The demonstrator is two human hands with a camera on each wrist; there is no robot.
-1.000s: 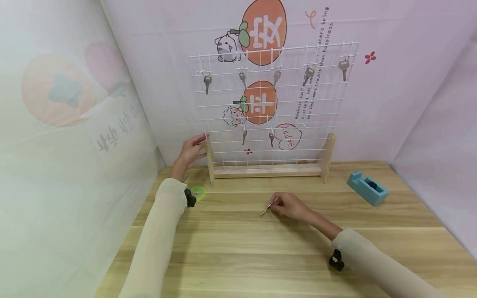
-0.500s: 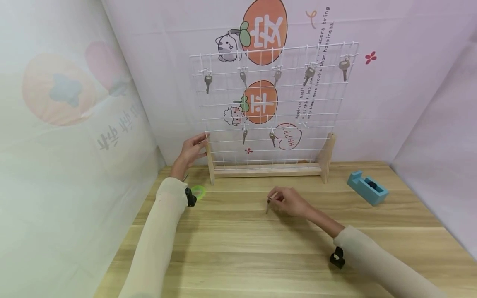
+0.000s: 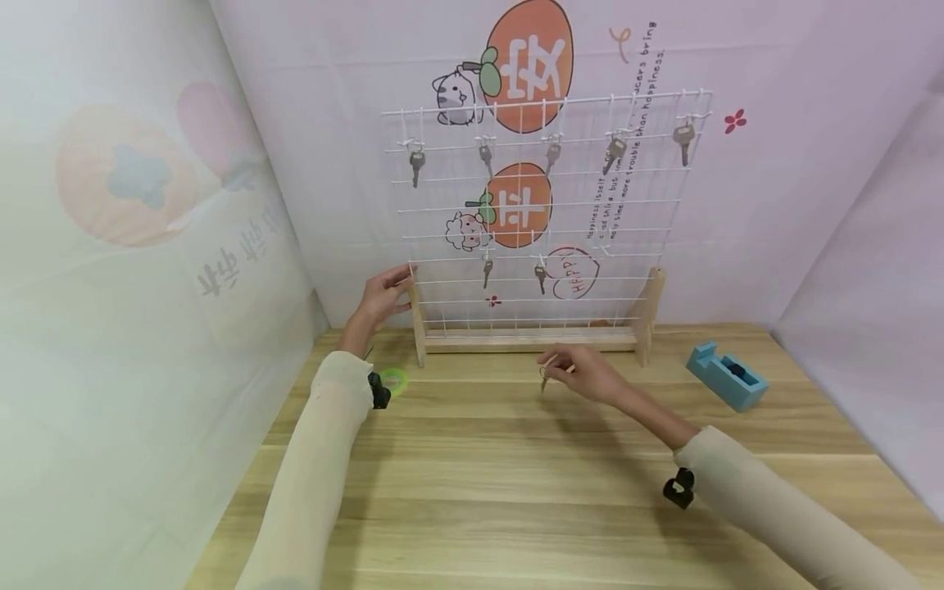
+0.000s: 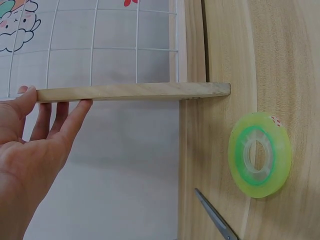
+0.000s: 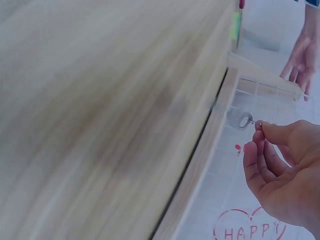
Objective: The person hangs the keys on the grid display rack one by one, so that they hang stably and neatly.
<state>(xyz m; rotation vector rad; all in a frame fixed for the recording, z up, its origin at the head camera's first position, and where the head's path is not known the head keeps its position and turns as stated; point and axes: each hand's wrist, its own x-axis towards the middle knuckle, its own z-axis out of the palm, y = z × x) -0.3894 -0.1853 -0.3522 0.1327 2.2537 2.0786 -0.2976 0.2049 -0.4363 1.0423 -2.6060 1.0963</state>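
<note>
A white wire grid rack (image 3: 531, 188) with wooden feet stands upright at the back, with several keys hanging from its hooks. My left hand (image 3: 385, 297) holds the rack's left wooden upright (image 4: 135, 91), fingertips against its outer side and the thumb near its top end. My right hand (image 3: 586, 373) is in front of the rack's wooden base, above the table, and pinches a small key (image 3: 544, 383) between thumb and finger. In the right wrist view the key's metal ring (image 5: 245, 121) shows beyond the fingertips, while the key is mostly hidden.
A blue tape dispenser (image 3: 728, 377) sits on the table at the right. Left of the rack lies a green roll of tape (image 4: 260, 155), with dark scissors (image 4: 216, 216) beside it. Printed cloth walls (image 3: 848, 164) close in the back and both sides.
My right hand has lifted the key off toward the rack, and the key now hangs down from the fingertips. The left hand keeps its place on the upright.
</note>
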